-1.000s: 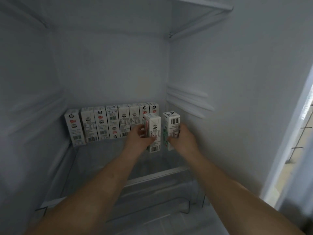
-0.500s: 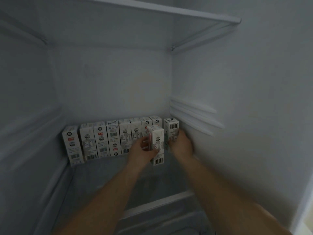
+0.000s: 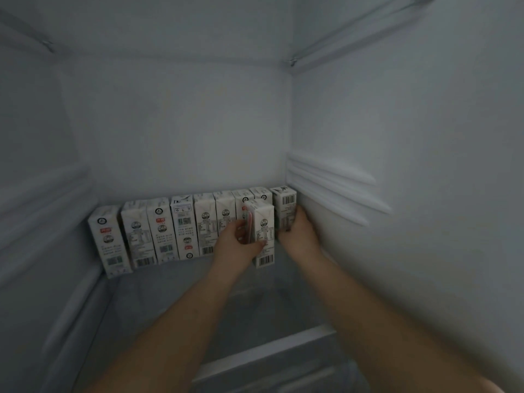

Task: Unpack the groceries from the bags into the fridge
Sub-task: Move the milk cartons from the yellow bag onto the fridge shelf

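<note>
So my left hand point(image 3: 236, 245) has a carton point(image 3: 262, 232) pinched between thumb and fingers, held upright just in front of the right end of the row of cartons point(image 3: 181, 228). I can't tell if its bottom is touching the shelf point(image 3: 175, 296) or hanging a bit above it. My right hand point(image 3: 297, 232) is curled around the last carton point(image 3: 284, 205), which stands upright in the back right corner of the shelf, right up against the right wall point(image 3: 397, 194) and just beside the end of the row. The row itself runs along the back edge of the shelf against the back wall point(image 3: 175, 131), all cartons upright with labels and barcodes facing me, the leftmost one sitting a little forward near the left wall. Molded ribs point(image 3: 334, 182) stick out of the right wall just above my right hand. Another shelf point(image 3: 354, 29) sits overhead at the top.
</note>
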`<state>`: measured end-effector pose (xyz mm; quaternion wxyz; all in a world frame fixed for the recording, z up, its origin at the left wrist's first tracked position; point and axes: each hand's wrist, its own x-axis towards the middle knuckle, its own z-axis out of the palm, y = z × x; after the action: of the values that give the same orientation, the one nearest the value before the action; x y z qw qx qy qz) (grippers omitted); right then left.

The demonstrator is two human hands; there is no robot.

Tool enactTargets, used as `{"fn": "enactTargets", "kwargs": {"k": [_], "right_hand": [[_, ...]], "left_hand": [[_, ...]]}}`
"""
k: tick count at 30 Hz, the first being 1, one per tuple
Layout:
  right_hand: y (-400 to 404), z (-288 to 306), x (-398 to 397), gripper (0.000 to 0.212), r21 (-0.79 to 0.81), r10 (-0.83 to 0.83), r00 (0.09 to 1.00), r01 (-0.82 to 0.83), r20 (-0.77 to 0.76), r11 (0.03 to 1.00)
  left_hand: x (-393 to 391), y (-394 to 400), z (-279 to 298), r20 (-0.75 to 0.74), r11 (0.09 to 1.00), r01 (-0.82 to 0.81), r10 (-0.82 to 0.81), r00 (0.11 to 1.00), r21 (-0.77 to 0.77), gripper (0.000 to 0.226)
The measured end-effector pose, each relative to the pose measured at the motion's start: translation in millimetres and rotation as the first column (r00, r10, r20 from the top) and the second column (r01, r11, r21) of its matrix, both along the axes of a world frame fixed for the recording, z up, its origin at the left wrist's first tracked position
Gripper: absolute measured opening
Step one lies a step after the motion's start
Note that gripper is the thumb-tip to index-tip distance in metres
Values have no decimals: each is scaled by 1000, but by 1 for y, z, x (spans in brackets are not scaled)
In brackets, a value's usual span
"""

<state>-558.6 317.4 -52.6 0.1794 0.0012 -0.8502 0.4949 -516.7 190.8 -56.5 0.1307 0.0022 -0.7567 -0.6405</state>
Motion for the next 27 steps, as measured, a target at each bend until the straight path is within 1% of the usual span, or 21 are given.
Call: {"fn": "enactTargets", "kwargs": {"k": [4,7,10,13,17,21,24,27], "right_hand": [[2,-4,8,40,-3,53,999,-53,7,999],[5,-6,7,35,5,94,993,-95,70,995],[6,-5,1,32,15,115,992,-116,57,993],[3,-2,-2,30,74,156,987,-159,47,984],[4,-3,-10,35,64,124,992,-126,38,990],[8,-4,-12,33,128,45,995,-57,89,990],[8,-1,-12,29,226,65,987,-98,149,969],[10,1,-10,26,248,79,979,-125,190,961]], "left_hand": [[-2,2,-1,-7,1000,-8,8,1000,-2,63],[-4,3,-2,-5,1000,-21,21,1000,-7,62],[-5,2,-3,-9,1000,-27,26,1000,-16,62],[-9,2,-6,-16,999,-36,36,999,-13,63],[-15,2,-10,-16,1000,-26,26,1000,16,61],[-17,3,-11,-31,1000,-10,11,999,29,60],[-17,4,-12,-42,1000,-8,9,999,23,63],[-16,5,-11,-42,1000,-7,7,999,15,65]]}}
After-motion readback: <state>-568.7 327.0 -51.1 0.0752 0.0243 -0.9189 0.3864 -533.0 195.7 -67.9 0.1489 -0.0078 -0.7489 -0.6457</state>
